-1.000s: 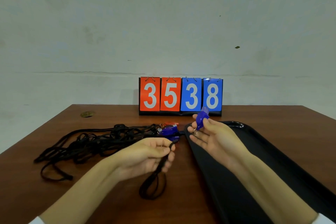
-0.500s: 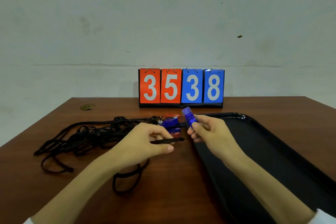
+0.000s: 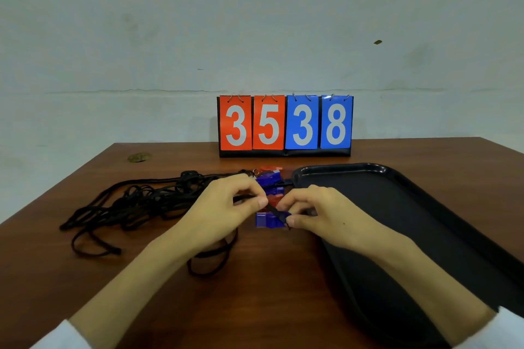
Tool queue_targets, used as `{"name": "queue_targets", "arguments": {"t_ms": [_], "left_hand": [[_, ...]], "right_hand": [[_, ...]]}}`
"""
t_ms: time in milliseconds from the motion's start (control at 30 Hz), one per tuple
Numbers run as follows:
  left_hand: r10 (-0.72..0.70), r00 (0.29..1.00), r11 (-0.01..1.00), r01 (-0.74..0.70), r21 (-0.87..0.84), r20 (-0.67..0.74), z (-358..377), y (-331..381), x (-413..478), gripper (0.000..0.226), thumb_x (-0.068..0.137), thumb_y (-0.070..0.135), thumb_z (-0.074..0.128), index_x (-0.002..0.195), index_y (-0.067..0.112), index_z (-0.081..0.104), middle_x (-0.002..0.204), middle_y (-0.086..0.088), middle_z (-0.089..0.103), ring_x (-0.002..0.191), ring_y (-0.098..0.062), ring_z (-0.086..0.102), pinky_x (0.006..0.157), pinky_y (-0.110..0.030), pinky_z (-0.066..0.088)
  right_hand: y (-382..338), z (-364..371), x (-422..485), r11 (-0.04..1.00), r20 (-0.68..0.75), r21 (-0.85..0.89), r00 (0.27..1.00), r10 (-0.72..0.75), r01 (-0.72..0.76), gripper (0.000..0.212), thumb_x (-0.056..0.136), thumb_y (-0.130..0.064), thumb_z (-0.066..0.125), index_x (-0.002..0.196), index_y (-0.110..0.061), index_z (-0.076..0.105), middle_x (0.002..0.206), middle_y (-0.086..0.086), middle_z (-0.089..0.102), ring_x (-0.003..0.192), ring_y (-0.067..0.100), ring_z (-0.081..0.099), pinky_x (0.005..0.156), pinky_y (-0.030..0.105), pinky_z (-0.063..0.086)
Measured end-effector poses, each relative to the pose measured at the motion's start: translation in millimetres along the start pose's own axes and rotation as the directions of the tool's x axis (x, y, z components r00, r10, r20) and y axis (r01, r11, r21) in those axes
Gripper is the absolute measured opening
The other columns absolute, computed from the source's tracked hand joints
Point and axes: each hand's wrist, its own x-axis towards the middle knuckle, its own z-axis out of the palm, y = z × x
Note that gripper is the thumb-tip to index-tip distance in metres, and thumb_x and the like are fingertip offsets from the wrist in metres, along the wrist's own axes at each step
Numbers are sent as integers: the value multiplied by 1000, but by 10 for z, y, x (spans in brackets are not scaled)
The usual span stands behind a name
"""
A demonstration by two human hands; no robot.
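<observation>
The brown wooden surface (image 3: 272,297) carries a long black plastic tray (image 3: 411,207) on my right, a flip scoreboard (image 3: 285,125) reading 3538 at the back, and a tangle of black cords (image 3: 136,204) on my left. My left grip (image 3: 224,207) pinches a thin black cord end (image 3: 272,210). My right grip (image 3: 326,212) pinches a translucent blue plastic whistle (image 3: 266,221) just above the surface, beside the tray's left rim, with the cord tip touching it.
</observation>
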Motion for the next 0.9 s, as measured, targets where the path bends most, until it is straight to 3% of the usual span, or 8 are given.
{"name": "queue_targets", "arguments": {"t_ms": [133,233,333,433,567,667,800,900], "left_hand": [[-189,963,926,240,-290,193,-48,-6,27,18,90,11,58,76,17,68,56,10,56,43,-1,46,45,-11,33],[-268,905,827,392,-402,331,-49,-72,35,15,91,8,54,86,15,66,56,-4,51,38,-8,35,37,-19,25],[-253,850,756,472,-453,463,-10,-58,4,13,94,8,46,100,8,58,56,-6,57,34,-9,33,36,-21,21],[-200,826,734,483,-478,527,57,-5,-14,11,96,6,44,102,9,53,62,-7,60,32,-9,33,34,-21,21],[-113,893,811,337,-479,436,156,55,-36,21,99,8,39,112,19,52,75,-5,67,34,-8,36,34,-20,27],[-69,908,787,305,-537,413,175,98,-36,30,99,11,37,118,26,56,81,-6,69,34,-9,39,32,-20,25],[5,857,615,404,-677,516,116,133,2,51,89,49,37,97,10,70,61,-12,64,27,-9,37,30,-19,21],[-61,910,656,346,-671,410,59,112,7,58,86,54,43,80,4,72,50,-12,58,27,-12,36,31,-20,22]], "right_hand": [[-62,-16,-3,991,83,134,996,-12,1,26,84,-17,65,102,-32,53,81,-16,68,85,-6,63,77,7,42],[-110,-36,-22,975,57,221,998,-34,21,33,83,-15,66,104,-35,50,81,-11,71,86,-3,65,80,10,47],[-128,-88,-40,968,-46,243,997,-54,64,33,84,-15,65,108,-34,53,81,-12,72,87,-6,64,80,-2,38],[-124,-140,-49,967,-181,246,983,-17,62,29,84,-16,64,99,-39,55,79,-18,70,85,-11,62,74,-1,40],[-64,-142,-22,972,-326,233,943,63,16,25,86,-16,61,106,-32,60,84,-22,65,88,-15,57,70,1,41],[-17,-111,-5,971,-416,237,901,123,-23,26,87,-17,61,110,-28,61,84,-23,64,82,-17,57,65,-1,40],[90,-126,1,955,-552,277,796,247,-104,28,87,-17,62,114,-21,61,85,-17,66,81,-10,60,62,4,40],[181,-136,5,953,-551,238,782,291,-186,29,87,-20,62,116,-17,61,96,-5,71,90,3,62,66,9,38]]}}
